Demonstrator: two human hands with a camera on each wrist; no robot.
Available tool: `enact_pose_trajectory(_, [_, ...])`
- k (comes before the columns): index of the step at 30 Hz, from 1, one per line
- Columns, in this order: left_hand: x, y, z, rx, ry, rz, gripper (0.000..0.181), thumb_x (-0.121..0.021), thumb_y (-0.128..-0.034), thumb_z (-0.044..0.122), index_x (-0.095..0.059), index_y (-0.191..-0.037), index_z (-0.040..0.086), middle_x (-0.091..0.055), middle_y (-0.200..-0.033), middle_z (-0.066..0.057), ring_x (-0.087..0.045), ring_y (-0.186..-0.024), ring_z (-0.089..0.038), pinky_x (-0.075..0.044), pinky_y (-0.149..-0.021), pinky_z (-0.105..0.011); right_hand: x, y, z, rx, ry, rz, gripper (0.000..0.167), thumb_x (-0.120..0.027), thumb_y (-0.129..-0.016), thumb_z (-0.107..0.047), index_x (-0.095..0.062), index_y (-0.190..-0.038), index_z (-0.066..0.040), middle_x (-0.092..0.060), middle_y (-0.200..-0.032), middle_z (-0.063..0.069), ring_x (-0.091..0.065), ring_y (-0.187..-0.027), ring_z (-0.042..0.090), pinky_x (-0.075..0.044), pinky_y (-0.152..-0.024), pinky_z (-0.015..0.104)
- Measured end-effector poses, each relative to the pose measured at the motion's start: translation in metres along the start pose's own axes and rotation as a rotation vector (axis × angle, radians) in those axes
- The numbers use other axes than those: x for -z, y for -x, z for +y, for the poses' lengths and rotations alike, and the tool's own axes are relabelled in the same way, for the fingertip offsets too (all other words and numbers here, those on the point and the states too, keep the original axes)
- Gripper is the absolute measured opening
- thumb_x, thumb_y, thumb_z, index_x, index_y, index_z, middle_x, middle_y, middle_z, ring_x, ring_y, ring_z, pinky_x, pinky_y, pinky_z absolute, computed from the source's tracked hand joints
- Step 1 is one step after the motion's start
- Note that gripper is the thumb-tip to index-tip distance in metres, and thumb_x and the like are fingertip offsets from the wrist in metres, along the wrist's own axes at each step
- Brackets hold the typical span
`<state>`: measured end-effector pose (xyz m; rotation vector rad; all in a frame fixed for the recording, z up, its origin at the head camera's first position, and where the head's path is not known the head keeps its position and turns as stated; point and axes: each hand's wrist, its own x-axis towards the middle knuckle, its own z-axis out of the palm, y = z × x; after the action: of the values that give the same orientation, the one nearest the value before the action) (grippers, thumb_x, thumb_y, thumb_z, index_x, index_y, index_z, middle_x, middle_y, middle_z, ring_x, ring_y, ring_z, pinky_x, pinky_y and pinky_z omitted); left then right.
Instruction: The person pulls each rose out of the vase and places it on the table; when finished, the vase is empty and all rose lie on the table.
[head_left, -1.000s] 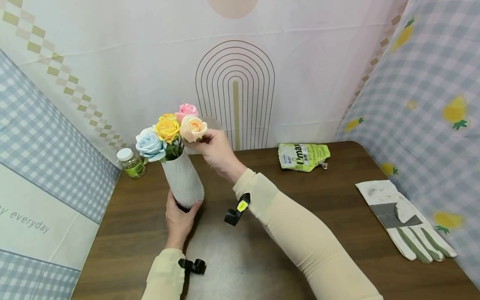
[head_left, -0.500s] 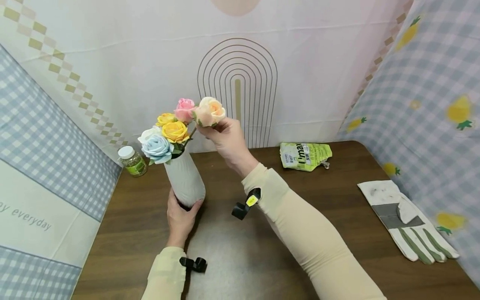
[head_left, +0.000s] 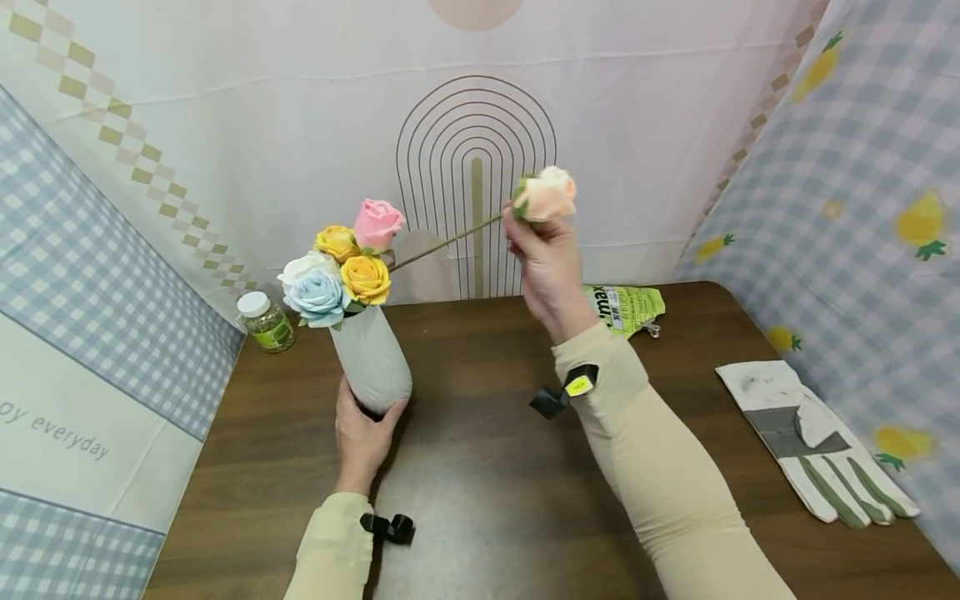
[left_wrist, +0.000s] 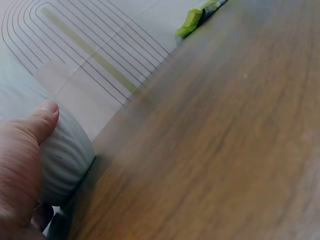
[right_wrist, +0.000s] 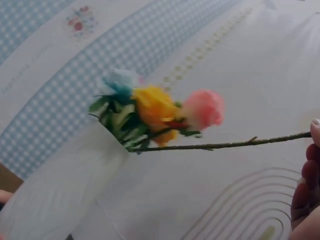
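Note:
A white vase (head_left: 372,358) stands on the wooden table. My left hand (head_left: 363,433) grips its lower part, with the thumb across the near side in the left wrist view. In its mouth are a pink rose (head_left: 377,225), yellow roses (head_left: 366,279), a light blue rose (head_left: 317,296) and a white rose (head_left: 303,267). Up and to the right, my right hand (head_left: 551,262) pinches a peach rose (head_left: 550,196) just below its bloom. Its long bare stem (right_wrist: 225,145) slants down to the vase mouth, where the lower end is hidden.
A jar (head_left: 267,322) with a white lid stands left of the vase. Behind my right forearm lies a green pouch (head_left: 633,308), partly covered. A white and grey work glove (head_left: 813,442) lies at the right table edge. Patterned cloth hangs around the table.
My right hand has drawn the peach rose up and to the right, baring its stem. The remaining roses shifted a little. My left hand stays on the vase.

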<state>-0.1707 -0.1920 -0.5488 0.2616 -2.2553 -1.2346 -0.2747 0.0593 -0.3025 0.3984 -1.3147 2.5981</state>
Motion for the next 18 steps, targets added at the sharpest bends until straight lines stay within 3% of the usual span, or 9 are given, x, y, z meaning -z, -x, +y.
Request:
enact_pose_trajectory(6, [0.000, 0.001, 0.000, -0.002, -0.003, -0.005, 0.098, -0.085, -0.0721, 0.034, -0.029, -0.149, 0.009, -0.042, -0.143, -0.016, -0.040, -0.130, -0.034, -0.031, -0.105, -0.050, 0.048, -0.001, -0.015, -0.062, -0.192, 0.101, 0.017, -0.074, -0.081, -0.004, -0.070, -0.097, -0.004, -0.069, -0.092, 0.006, -0.057, -0.076, 0.014, -0.047, -0.067, 0.022])
enact_pose_trajectory(9, [-0.001, 0.001, 0.000, -0.010, 0.002, -0.008, 0.098, -0.084, -0.0724, 0.034, -0.029, -0.149, 0.009, -0.042, -0.143, -0.017, -0.040, -0.130, -0.034, -0.032, -0.104, -0.050, 0.077, 0.001, -0.021, -0.072, -0.216, 0.123, 0.018, -0.076, -0.080, -0.005, -0.070, -0.097, -0.001, -0.070, -0.090, 0.009, -0.061, -0.075, 0.015, -0.050, -0.065, 0.022])
enact_pose_trajectory(13, [-0.001, 0.001, -0.001, -0.014, 0.002, -0.007, 0.098, -0.084, -0.0724, 0.033, -0.029, -0.149, 0.009, -0.042, -0.143, -0.017, -0.040, -0.130, -0.034, -0.032, -0.104, -0.051, 0.117, 0.010, -0.023, -0.052, -0.080, 0.138, 0.013, -0.075, -0.082, -0.004, -0.071, -0.094, 0.000, -0.070, -0.083, 0.009, -0.059, -0.069, 0.013, -0.047, -0.057, 0.019])
enact_pose_trajectory(18, [-0.001, 0.000, -0.001, -0.013, 0.006, -0.002, 0.098, -0.084, -0.0722, 0.033, -0.029, -0.149, 0.009, -0.042, -0.143, -0.016, -0.040, -0.130, -0.033, -0.031, -0.105, -0.051, 0.158, 0.024, -0.025, -0.045, 0.184, 0.159, 0.014, -0.073, -0.085, -0.008, -0.073, -0.096, 0.000, -0.069, -0.078, 0.005, -0.052, -0.064, 0.010, -0.039, -0.052, 0.019])
